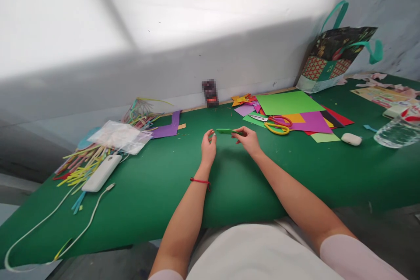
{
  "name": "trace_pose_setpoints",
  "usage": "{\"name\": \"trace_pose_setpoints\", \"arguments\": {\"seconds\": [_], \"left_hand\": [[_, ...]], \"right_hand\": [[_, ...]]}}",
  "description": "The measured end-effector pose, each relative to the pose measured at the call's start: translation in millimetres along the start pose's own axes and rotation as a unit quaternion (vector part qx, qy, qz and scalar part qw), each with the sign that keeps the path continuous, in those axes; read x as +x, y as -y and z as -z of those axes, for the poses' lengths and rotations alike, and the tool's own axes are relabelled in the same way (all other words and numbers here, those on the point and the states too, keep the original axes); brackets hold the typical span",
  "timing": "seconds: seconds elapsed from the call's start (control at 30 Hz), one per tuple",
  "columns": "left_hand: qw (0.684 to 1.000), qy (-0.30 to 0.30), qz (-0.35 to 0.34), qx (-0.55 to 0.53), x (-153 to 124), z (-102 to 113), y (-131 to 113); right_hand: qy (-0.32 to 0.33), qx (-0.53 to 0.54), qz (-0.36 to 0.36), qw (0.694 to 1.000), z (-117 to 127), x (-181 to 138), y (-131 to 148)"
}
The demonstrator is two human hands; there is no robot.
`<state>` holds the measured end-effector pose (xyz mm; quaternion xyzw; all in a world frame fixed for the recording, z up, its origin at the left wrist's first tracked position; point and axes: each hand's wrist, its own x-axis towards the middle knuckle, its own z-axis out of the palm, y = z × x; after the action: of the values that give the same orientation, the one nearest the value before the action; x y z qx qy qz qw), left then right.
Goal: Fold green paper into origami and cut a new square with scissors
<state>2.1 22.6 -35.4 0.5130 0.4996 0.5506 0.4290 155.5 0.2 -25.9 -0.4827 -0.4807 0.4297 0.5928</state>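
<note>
A small strip of folded green paper point(224, 131) is held above the table, pinched between the thumb and fingers of my right hand point(248, 140). My left hand point(208, 145) is raised just left of the strip's free end, its fingers loosely bent and a little apart; I see nothing held in it. A red cord bracelet circles my left wrist. Beyond my right hand lie scissors point(278, 129) with orange and yellow handles, partly on sheets of coloured paper. The largest of these is a bright green sheet point(290, 103).
On the left, paper strips point(77, 164), a clear plastic bag point(120, 136), a white power bank point(101, 173) with its cable and purple paper point(166, 130) lie about. Rightward are a white earbud-like case point(351, 139), a plastic bottle point(398, 131) and a patterned bag point(331, 63) against the wall.
</note>
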Motion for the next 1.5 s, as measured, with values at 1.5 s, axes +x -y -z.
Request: {"name": "trace_pose_setpoints", "arguments": {"seconds": [1.5], "left_hand": [[0.96, 0.166, -0.162, 0.155, -5, 16, -10]], "right_hand": [[0.103, 0.074, -0.127, 0.984, 7, 2, 10]]}}
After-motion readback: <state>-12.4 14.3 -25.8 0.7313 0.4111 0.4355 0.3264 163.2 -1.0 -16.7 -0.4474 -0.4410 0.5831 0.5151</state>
